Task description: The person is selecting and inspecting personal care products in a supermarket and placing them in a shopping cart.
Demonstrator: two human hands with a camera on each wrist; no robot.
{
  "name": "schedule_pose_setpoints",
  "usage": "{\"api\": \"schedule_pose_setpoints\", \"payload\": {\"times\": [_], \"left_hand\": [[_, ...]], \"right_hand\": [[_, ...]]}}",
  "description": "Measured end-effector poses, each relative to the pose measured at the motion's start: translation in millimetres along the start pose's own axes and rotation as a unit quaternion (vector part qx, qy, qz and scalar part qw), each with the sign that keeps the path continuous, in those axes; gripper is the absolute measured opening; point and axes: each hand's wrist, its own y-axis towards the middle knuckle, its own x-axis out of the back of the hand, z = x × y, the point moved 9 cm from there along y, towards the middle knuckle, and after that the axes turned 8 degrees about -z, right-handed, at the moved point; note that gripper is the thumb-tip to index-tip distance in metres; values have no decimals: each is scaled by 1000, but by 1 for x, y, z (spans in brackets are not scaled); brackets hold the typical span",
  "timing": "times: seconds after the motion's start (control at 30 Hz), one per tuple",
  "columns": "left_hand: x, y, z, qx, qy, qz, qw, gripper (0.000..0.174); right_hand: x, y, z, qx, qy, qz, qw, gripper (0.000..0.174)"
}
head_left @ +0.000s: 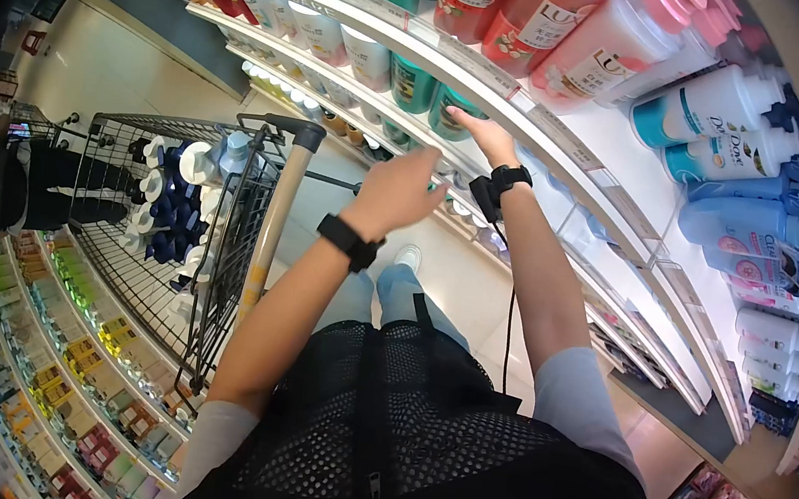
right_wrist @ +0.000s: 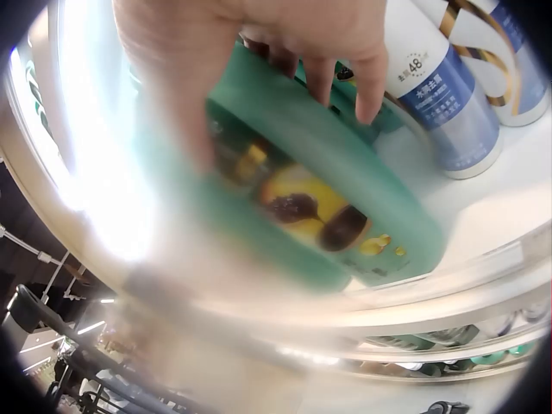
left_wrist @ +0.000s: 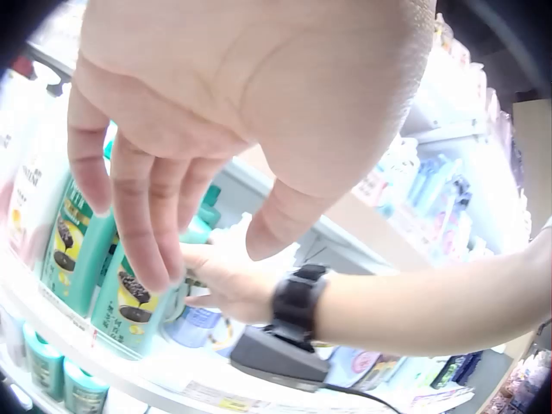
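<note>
On a middle shelf, my right hand (head_left: 483, 137) grips a green shampoo bottle (right_wrist: 302, 203). In the right wrist view the thumb lies on one side of the bottle and the fingers reach over the other. Its label shows a yellow patch with dark seeds. Beside it, in the left wrist view, stands a matching green bottle (left_wrist: 73, 246). My left hand (head_left: 397, 192) hovers in front of the shelf, holding nothing, its fingers loosely bent. White-and-blue bottles (right_wrist: 448, 112) stand right of the gripped one.
A black wire shopping cart (head_left: 176, 185) with white and dark-blue bottles is at the left. Overhead, a curved shelf edge (head_left: 350, 13) runs above my right hand, carrying pink LUX bottles (head_left: 596, 63). Another shelf of small packages (head_left: 85, 339) lies behind the cart.
</note>
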Motion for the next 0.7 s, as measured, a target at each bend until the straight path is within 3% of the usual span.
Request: {"api": "schedule_pose_setpoints", "payload": {"times": [0.07,0.1,0.17,0.23,0.27,0.37,0.4,0.43,0.53,0.7], "left_hand": [[-20,35,33,31,-33,-78,996,49],[-34,53,47,26,-30,-75,996,49],[-39,81,69,4,-107,-169,980,54],[-51,100,79,6,-168,-140,976,55],[-57,106,83,7,-227,-115,967,56],[-68,111,93,41,-263,-100,959,57],[-66,107,87,36,-266,-91,959,65],[-66,103,85,48,-253,-89,962,65],[-57,87,66,-10,-265,-71,962,63],[-40,64,33,-86,-192,-18,978,63]], "right_hand": [[-1,4,-11,5,29,12,999,53],[-5,8,-12,10,54,28,998,51],[-10,17,-26,-10,85,60,995,47],[-25,53,-69,29,16,86,996,44],[-30,61,-86,-16,-4,99,995,43],[-28,47,-70,2,-42,145,988,39],[-22,39,-52,90,31,114,989,39],[-2,11,-13,113,-8,48,992,46],[18,-16,2,225,-50,-70,971,51],[12,-39,-19,108,-120,3,987,61]]}}
